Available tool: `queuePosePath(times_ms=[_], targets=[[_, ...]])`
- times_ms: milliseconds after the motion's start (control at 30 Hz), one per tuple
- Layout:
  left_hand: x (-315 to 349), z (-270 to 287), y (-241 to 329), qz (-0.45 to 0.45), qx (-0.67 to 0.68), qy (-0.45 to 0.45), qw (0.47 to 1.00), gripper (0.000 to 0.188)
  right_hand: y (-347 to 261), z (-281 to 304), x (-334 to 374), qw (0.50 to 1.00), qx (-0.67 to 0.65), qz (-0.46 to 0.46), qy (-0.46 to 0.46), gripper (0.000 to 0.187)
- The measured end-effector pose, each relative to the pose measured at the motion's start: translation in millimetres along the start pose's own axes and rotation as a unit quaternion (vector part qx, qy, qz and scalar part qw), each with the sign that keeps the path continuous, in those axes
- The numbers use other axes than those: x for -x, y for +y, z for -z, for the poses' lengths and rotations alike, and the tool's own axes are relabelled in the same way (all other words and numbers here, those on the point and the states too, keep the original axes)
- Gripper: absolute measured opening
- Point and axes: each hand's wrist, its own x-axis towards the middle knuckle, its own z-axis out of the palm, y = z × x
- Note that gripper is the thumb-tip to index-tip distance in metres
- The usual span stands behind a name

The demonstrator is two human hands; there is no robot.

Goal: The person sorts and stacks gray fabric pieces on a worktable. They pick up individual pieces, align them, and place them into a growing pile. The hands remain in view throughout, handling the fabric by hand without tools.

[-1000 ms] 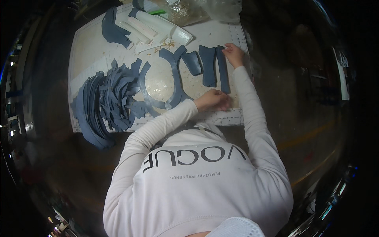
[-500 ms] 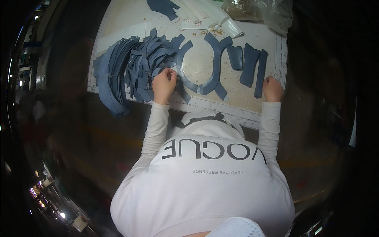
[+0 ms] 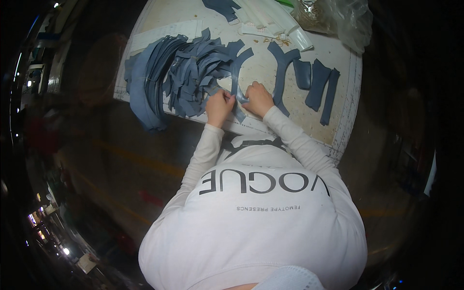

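On the table, a curved blue fabric strip point(image 3: 236, 72) lies between my two hands. My right hand point(image 3: 259, 99) has its fingers bent down on the lower end of that strip, thumb and fingertips at its edge. Just left of it, my left hand point(image 3: 220, 108) is closed in a pinch beside the strip; what sits in the fingertips is too small to make out. A second curved blue strip point(image 3: 282, 72) bows the other way, right of my right hand. Left of my left hand is a heap of loose blue fabric pieces point(image 3: 193, 72), and beyond it a tied bundle of long blue strips point(image 3: 143, 99).
Farther right lie a short blue piece point(image 3: 302, 75), a wider one point(image 3: 317, 84) and a narrow strip point(image 3: 330, 96). White strips point(image 3: 270, 19), another blue piece point(image 3: 221, 8) and a clear plastic bag point(image 3: 350, 24) occupy the far side. The table edge point(image 3: 333, 150) runs close to my body.
My right hand has left the narrow strip at the right and come over beside my left hand, onto the curved strip. My left hand stays pinched near the heap. The view has shifted slightly.
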Motion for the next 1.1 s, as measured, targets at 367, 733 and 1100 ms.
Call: queuePosePath(times_ms=[367, 733, 1100], targets=[[-9.3, -4.5, -4.8, 0.010, 0.105, 0.040, 0.994, 0.022, 15.9, 13.5, 0.8, 0.996, 0.049, 0.065, 0.028, 0.036], [-13.6, -6.4, -7.1, 0.026, 0.128, 0.057, 0.990, 0.023, 5.6, 61.0, -1.9, 0.995, -0.059, 0.043, 0.072, 0.023], [4.8, -7.5, 6.6, 0.044, 0.086, 0.009, 0.995, 0.021, -40.9, 219.3, 20.5, 0.921, -0.131, 0.232, 0.284, 0.013]])
